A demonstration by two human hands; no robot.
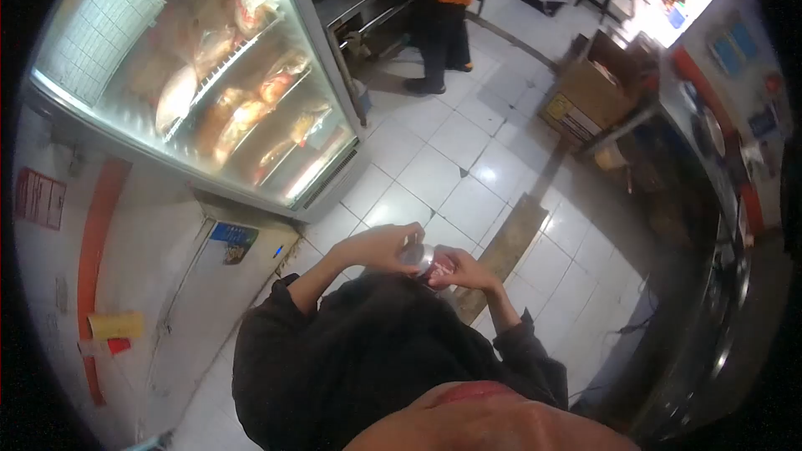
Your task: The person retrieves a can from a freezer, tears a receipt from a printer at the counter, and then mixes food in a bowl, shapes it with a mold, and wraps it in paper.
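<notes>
Past the display fridge on my left, against my dark shirt, my left hand grips the silvery end and my right hand the reddish body of one jar — both ends held, likely for steadiness

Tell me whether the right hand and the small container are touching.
Touching. The head view shows the fingers of the right hand closed around the red part of the small container, with no gap.

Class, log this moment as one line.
object: container | left hand: silver end | right hand: red end | ahead left: lit display fridge
</notes>
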